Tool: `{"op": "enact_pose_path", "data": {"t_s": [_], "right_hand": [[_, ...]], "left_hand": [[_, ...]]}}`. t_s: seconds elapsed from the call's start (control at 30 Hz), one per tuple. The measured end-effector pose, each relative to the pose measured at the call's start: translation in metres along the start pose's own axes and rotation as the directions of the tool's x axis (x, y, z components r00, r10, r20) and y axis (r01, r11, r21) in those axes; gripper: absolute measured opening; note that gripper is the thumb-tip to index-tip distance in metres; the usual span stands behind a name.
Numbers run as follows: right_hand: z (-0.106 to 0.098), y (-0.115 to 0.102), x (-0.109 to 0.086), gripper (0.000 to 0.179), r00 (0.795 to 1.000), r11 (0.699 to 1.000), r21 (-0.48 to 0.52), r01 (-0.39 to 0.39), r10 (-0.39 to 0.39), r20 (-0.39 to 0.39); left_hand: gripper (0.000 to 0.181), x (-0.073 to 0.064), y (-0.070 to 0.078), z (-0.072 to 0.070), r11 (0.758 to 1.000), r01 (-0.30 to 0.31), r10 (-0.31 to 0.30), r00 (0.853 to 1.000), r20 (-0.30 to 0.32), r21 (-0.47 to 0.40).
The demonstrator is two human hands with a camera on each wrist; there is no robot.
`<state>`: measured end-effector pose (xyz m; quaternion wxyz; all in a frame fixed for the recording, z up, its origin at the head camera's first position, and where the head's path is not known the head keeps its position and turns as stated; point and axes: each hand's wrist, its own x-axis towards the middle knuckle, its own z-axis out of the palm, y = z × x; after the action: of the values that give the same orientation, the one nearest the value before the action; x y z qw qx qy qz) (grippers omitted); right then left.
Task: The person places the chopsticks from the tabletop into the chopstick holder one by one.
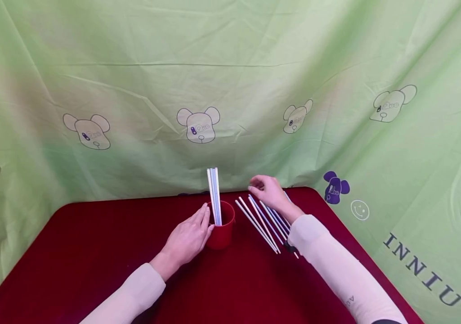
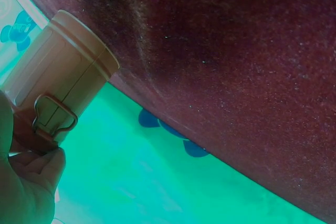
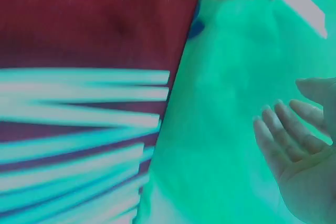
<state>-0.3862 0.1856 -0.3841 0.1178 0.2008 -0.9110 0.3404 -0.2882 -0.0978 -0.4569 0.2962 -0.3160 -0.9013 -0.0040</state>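
Note:
A red cup point(image 1: 219, 238) with a wire handle point(image 2: 55, 114) stands on the table, holding a bundle of long, thin, white and pale blue straw-like sticks point(image 1: 214, 193). My left hand point(image 1: 187, 236) holds the cup by its upper left side, the fingertips close to the rim. In the left wrist view, bent fingers point(image 2: 42, 169) lie beside the handle. Over the far ends of several loose sticks point(image 1: 260, 227), my right hand point(image 1: 268, 191) hovers with relaxed fingers and nothing between them. The right wrist view shows that hand's palm point(image 3: 307, 177) and spread fingers.
The dark red table point(image 1: 92, 252) has its far edge just behind the cup and sticks. A green curtain point(image 1: 141, 90) printed with bear heads hangs close behind and around it. The loose sticks lie side by side, right of the cup.

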Motion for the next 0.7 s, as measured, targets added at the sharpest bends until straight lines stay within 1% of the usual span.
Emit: {"op": "enact_pose_path", "data": {"t_s": [0.1,0.23,0.33,0.43,0.57,0.7], "right_hand": [[-0.013,0.018,-0.002,0.022,1.0,0.996,-0.083,0.02,-0.019,0.014],[-0.027,0.043,-0.006,0.022,0.998,0.981,-0.187,0.051,-0.046,0.033],[-0.035,0.059,-0.01,0.021,0.999,0.966,-0.254,0.042,-0.032,0.044],[-0.043,0.072,-0.015,0.025,0.998,0.951,-0.308,-0.014,0.033,0.055],[-0.051,0.087,-0.021,0.029,0.99,0.921,-0.379,-0.09,0.124,0.066],[-0.054,0.102,-0.026,0.026,0.982,0.889,-0.441,-0.122,0.173,0.078]], "left_hand": [[0.054,0.0,0.0,0.0,1.0,0.0,0.0,1.0,0.0,0.003],[0.053,0.0,0.0,0.0,1.0,0.002,-0.002,1.0,0.004,0.001],[0.053,0.0,0.0,0.0,1.0,0.004,-0.004,1.0,0.004,-0.001],[0.053,-0.001,0.0,0.0,1.0,0.002,-0.002,1.0,0.002,-0.001],[0.054,-0.001,0.0,0.0,1.0,0.005,-0.005,1.0,0.002,0.0],[0.054,0.0,0.0,0.001,1.0,0.007,-0.007,1.0,0.002,0.001]]}}
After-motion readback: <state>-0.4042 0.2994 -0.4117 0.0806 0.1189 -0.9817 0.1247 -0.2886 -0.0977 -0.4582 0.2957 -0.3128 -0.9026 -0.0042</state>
